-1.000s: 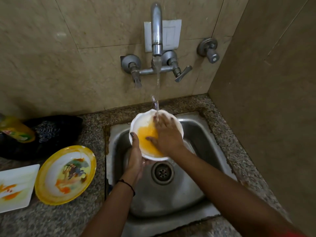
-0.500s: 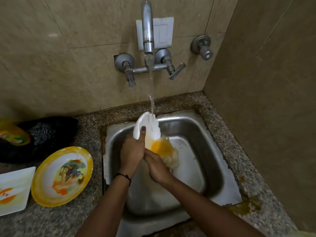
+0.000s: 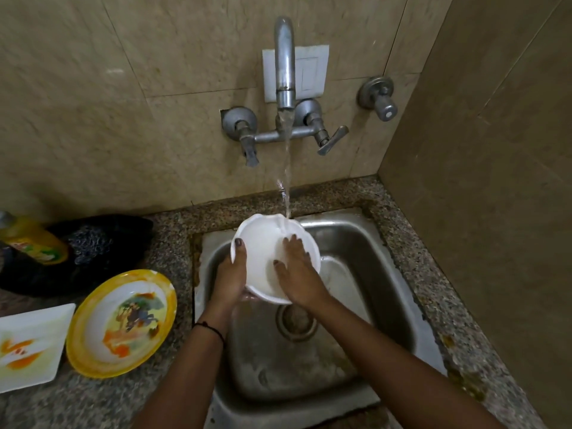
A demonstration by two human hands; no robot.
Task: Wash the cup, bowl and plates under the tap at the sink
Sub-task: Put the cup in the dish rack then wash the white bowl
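Observation:
A white scalloped bowl (image 3: 263, 243) is held over the steel sink (image 3: 365, 274), its inside facing me and looking clean. Water from the tap (image 3: 285, 63) lands on its far rim. My left hand (image 3: 230, 277) grips the bowl's left edge, thumb over the rim. My right hand (image 3: 298, 274) lies flat inside the bowl, fingers spread against its surface. On the counter to the left sit a round yellow-rimmed plate (image 3: 122, 322) with orange stains and a square white plate (image 3: 29, 348) with orange smears. No cup is in view.
A yellow dish-soap bottle (image 3: 34, 239) lies on a black bag with a steel scrubber (image 3: 89, 244) at the back left. The drain (image 3: 297, 322) is open below the bowl. A tiled wall closes the right side. Orange splashes mark the granite counter (image 3: 464, 385).
The orange residue has gone from the bowl. It was tipped on edge half a second ago, and now faces me under the stream, with my right hand flat inside it.

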